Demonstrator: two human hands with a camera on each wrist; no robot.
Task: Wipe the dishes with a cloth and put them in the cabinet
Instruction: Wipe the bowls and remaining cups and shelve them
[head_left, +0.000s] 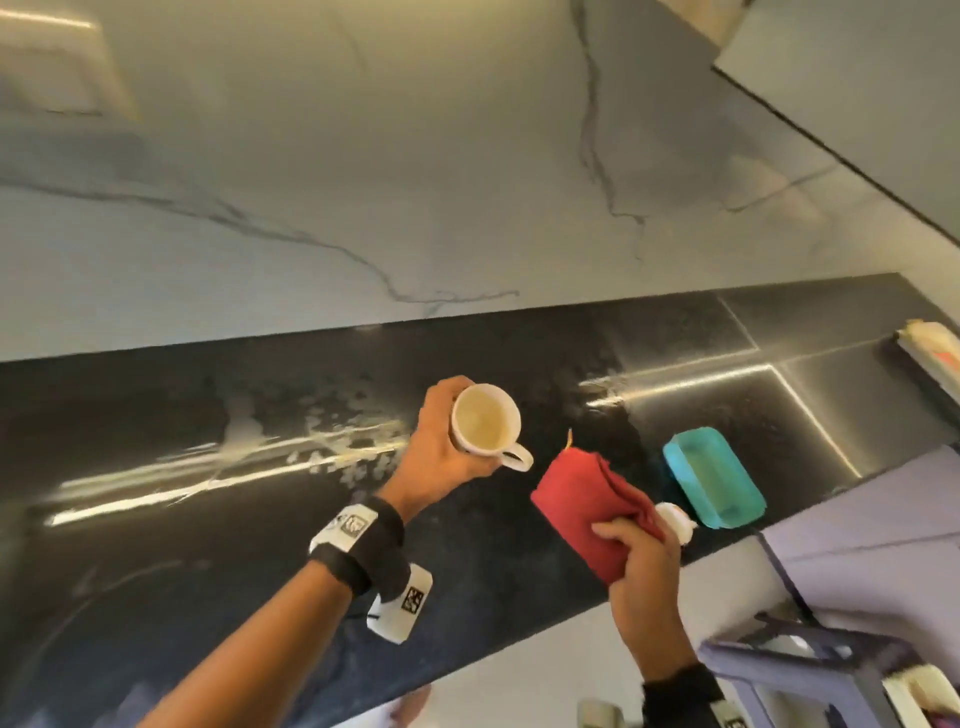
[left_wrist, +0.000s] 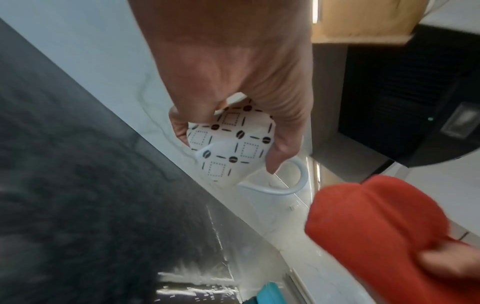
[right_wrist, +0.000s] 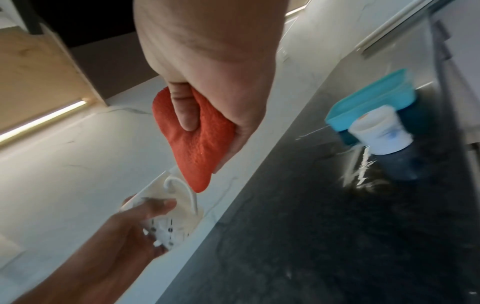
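Grip, L: left hand (head_left: 441, 441) wrapped round body of white patterned cup (head_left: 485, 420), fingers curled on the wall, cup held off the bench (head_left: 156, 519). Grip, R: right hand (head_left: 641, 577) clamped on folded red cloth (head_left: 587, 512), thumb and fingers pinching the near end, free end sticking fwd.

Key relation: cloth tip lies just right of and below the cup in head view, near the handle (head_left: 517, 460), not touching. R hand is the nearer one to close the gap.

Cup orientation: mouth tilted up toward camera, inside pale and visible; handle points right, toward the cloth. Cup axis runs roughly base-in-palm to rim-out. Cloth long axis runs from R hand up-left toward the cup.

Judgement: wipe not yet begun on this cup; next move prob. cloth into the mouth, or round the wall.

Outward: teal container (head_left: 714, 478) and white tub (head_left: 675, 522) on bench, right of cloth. Marble backsplash (head_left: 363, 182) behind.
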